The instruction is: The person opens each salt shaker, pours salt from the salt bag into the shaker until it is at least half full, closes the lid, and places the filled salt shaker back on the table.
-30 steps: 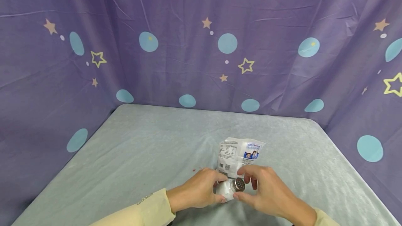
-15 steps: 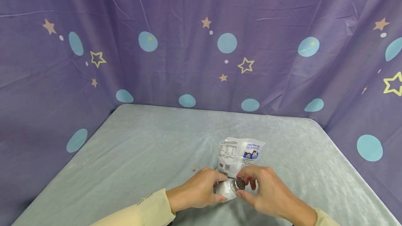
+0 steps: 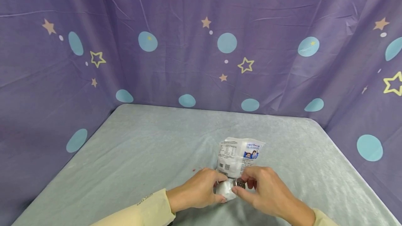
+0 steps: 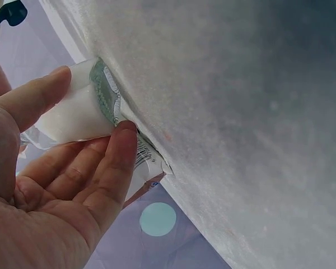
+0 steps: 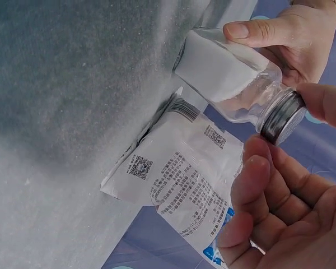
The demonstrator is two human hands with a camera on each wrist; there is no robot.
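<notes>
A clear glass shaker, filled much of the way with white grains, stands on the cloth near the front of the table. Its metal cap has holes in the top and sits on the neck. My left hand grips the shaker's body from the left, thumb in front and fingers behind. From the right, my right hand pinches the cap's rim between thumb and forefinger, its other fingers loosely curled. A white printed pouch stands right behind the shaker; the right hand covers its lower right part.
A pale grey-green cloth covers the table. Purple curtains with stars and blue ovals rise at the back and both sides. Small red marks show on the cloth left of the pouch.
My right fingers, apart from the cap at first, have come in on its rim, and the thumb has moved left along it. The left hand, shaker and pouch stay in place.
</notes>
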